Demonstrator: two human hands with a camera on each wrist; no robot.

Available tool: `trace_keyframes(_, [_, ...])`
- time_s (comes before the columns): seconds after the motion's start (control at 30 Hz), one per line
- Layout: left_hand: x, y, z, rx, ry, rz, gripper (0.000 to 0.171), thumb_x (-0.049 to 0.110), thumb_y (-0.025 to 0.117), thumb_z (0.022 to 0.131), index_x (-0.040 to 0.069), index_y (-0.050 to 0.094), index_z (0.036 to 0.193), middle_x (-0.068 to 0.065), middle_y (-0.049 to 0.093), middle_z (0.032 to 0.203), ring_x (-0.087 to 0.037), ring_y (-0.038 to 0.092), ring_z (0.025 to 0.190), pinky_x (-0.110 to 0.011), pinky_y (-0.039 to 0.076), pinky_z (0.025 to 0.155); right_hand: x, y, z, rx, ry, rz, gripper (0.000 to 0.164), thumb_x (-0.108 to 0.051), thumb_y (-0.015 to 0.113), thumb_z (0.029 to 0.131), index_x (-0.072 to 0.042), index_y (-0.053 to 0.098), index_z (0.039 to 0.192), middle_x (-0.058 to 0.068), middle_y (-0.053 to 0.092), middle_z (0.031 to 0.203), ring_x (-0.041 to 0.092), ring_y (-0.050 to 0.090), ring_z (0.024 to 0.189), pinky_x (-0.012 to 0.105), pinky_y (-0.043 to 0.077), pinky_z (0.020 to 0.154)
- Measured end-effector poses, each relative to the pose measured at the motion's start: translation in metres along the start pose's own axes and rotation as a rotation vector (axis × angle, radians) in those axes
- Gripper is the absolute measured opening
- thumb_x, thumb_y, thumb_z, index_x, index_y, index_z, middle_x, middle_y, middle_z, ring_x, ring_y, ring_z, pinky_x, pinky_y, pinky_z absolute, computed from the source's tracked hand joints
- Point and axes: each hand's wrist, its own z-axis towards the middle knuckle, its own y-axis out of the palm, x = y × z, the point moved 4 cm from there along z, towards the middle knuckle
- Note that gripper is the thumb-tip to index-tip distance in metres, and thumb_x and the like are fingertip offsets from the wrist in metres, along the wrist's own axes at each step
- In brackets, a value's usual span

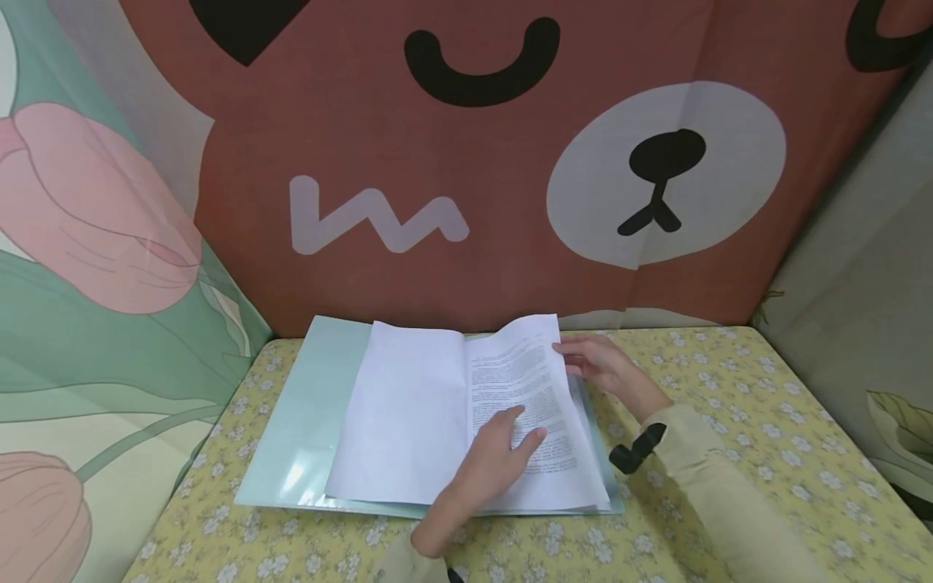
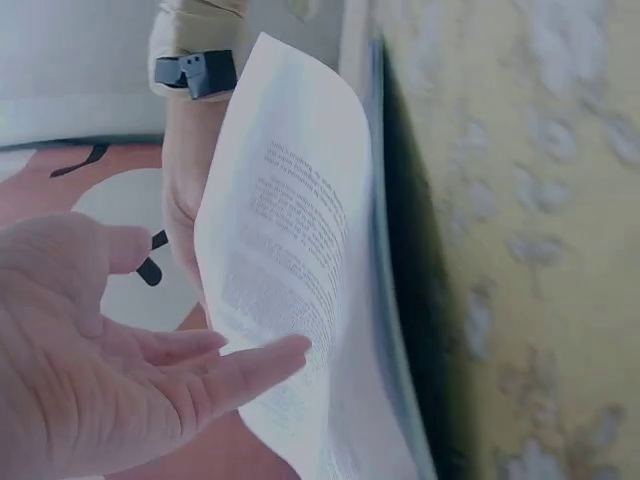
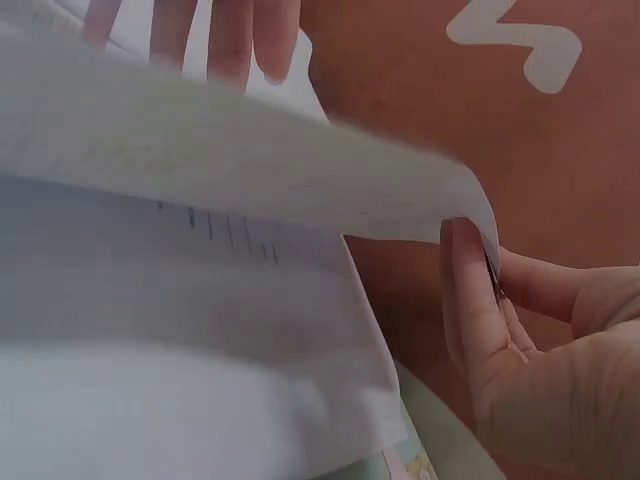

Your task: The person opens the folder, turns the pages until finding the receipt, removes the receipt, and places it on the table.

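Observation:
An open pale-green folder (image 1: pixel 306 421) lies on the table with white sheets in it. The left-hand sheet (image 1: pixel 408 413) is blank; the printed page (image 1: pixel 510 372) on the right is lifted and bowed along its outer edge. My right hand (image 1: pixel 605 368) pinches that page's outer edge near the top, between thumb and fingers, as the right wrist view shows at the page edge (image 3: pixel 465 195). Over the lower middle of the print hovers or rests my left hand (image 1: pixel 496 457), fingers extended and holding nothing; contact is unclear. In the left wrist view the left hand (image 2: pixel 130 350) is spread beside the page.
A yellow floral cloth (image 1: pixel 729 453) covers the table. Behind its far edge hangs a brown bear-print curtain (image 1: pixel 496 267), with a flower-print curtain (image 1: pixel 95 210) to the left. A black band (image 1: pixel 637 448) with a small device sits on the right wrist.

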Motion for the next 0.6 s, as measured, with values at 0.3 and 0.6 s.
trace_keyframes(0.3, [0.011,-0.018,0.000,0.039,-0.057,-0.358,0.057,0.039,0.058,0.106,-0.003,0.054,0.144,-0.022,0.061,0.139,-0.035,0.070,0.111,-0.041,0.061,0.084,-0.016,0.021,-0.004,-0.053,0.028,0.116,0.056,-0.001,0.056,0.105,0.016,0.032,0.153,0.003,0.069,0.095,0.011,0.071,0.085,0.026,0.061,0.082])
trace_keyframes(0.6, [0.021,-0.052,-0.001,0.092,-0.084,-0.299,0.065,0.046,0.057,0.105,-0.001,0.048,0.149,-0.019,0.053,0.150,-0.037,0.055,0.134,-0.053,0.049,0.106,-0.030,0.050,-0.007,-0.061,0.076,0.196,0.054,-0.003,0.057,0.105,0.008,0.037,0.154,0.011,0.064,0.114,0.017,0.073,0.088,0.034,0.058,0.090])
